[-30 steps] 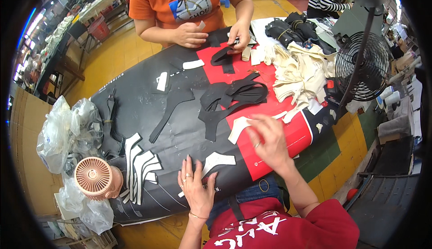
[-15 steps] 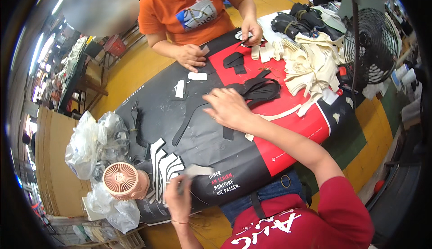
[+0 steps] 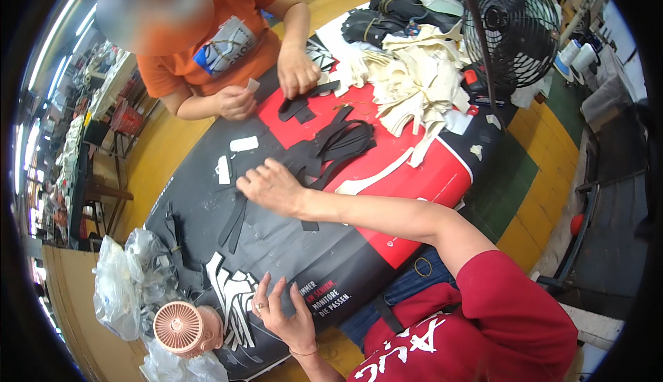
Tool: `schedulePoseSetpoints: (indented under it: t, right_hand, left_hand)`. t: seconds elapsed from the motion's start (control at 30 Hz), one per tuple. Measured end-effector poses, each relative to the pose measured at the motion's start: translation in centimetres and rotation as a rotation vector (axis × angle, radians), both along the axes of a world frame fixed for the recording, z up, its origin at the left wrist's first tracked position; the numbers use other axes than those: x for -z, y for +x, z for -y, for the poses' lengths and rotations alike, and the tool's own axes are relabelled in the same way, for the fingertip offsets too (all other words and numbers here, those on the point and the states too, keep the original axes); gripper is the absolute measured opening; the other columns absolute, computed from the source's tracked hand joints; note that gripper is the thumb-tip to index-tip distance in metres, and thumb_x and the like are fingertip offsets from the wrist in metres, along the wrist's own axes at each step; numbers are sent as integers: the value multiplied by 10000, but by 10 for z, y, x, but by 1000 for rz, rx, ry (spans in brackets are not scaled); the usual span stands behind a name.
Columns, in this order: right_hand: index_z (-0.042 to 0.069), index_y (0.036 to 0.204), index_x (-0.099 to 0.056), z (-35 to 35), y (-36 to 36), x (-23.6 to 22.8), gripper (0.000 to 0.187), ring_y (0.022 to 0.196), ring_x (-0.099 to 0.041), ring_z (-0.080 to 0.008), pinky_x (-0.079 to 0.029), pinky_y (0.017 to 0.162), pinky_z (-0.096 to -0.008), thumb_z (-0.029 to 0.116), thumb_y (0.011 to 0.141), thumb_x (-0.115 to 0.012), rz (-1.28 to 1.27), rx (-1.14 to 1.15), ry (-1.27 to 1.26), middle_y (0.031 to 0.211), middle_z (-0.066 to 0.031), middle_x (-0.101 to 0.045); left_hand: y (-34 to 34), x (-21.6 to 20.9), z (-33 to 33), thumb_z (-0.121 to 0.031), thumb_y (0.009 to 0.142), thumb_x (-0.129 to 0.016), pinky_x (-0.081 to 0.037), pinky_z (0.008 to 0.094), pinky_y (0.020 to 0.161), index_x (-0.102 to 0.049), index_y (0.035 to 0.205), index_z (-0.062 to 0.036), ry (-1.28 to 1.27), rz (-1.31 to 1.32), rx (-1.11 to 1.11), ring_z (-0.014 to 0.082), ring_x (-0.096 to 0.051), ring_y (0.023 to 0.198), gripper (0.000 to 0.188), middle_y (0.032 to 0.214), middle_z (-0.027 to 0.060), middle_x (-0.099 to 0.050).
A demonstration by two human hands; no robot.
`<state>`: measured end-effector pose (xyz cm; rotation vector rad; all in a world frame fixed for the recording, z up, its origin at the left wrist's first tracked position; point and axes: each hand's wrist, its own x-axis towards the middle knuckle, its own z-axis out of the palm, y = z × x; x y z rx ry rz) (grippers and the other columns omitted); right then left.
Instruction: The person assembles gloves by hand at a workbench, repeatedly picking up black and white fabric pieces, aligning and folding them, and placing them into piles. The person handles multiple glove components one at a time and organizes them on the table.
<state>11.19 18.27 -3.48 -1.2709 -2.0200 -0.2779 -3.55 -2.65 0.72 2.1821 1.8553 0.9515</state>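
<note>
My left hand (image 3: 286, 320) hovers at the table's near edge, its fingers spread and nothing between them. Just left of it lies a fanned row of white-faced strips (image 3: 235, 302) with dark edges. My right hand (image 3: 271, 189) reaches across the middle of the table, its fingers curled down on a black fabric strip (image 3: 233, 223) whose ends trail toward me. The fingertips are partly hidden. Beside that hand, a pile of looped black strips (image 3: 345, 140) spreads onto the red area. Two small white pieces (image 3: 244, 144) lie beyond it.
Across the table (image 3: 186, 196), a co-worker in orange handles a small pale piece and black strips. A cream fabric pile (image 3: 421, 82) and black bundles (image 3: 387, 16) lie at the far right, near a black fan (image 3: 511, 26). A pink fan (image 3: 183, 327) and plastic bags (image 3: 117, 289) sit left.
My left hand has let go of a pale strip and opened. My right hand's fingers have curled in over the black strips. The co-worker's hand has moved onto black strips; the whole view has shifted.
</note>
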Motion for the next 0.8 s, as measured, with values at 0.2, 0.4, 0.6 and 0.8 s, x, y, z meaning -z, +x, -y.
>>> schedulePoseSetpoints:
  t: [0.2,0.4,0.6,0.8]
  right_hand:
    - [6,1035,-640,76,34,-61,207,722,-682,-248,-533,677,-349,162,918,-710,-743,-529,-427,864,-105,-701]
    - [-53,1105,-665,159,98,-52,297,809,-710,-346,-548,724,-411,189,935,-699,-874,-362,-954,875,-201,-716]
    - [4,1077,-697,203,111,-29,236,818,-686,-324,-556,710,-425,193,936,-684,-393,45,-728,947,-137,-669]
    - [83,968,-700,185,130,-29,185,804,-652,-276,-521,706,-408,262,925,-704,-189,109,-480,936,-68,-651]
  left_hand:
    - [6,-15,10,64,837,-656,-486,459,954,-657,972,3,352,0,-91,363,-625,1056,147,1183,203,-641]
    - [33,-15,26,-19,863,-627,-456,532,977,-591,1131,4,354,131,75,410,-580,1157,271,1311,253,-542]
    - [62,20,1,-155,841,-763,-407,467,1029,-663,1194,-61,-137,-112,396,359,-571,1185,378,1302,164,-604]
    - [27,30,4,-77,836,-735,-428,451,980,-735,1074,-96,-92,-113,213,340,-585,1135,239,1253,136,-641]
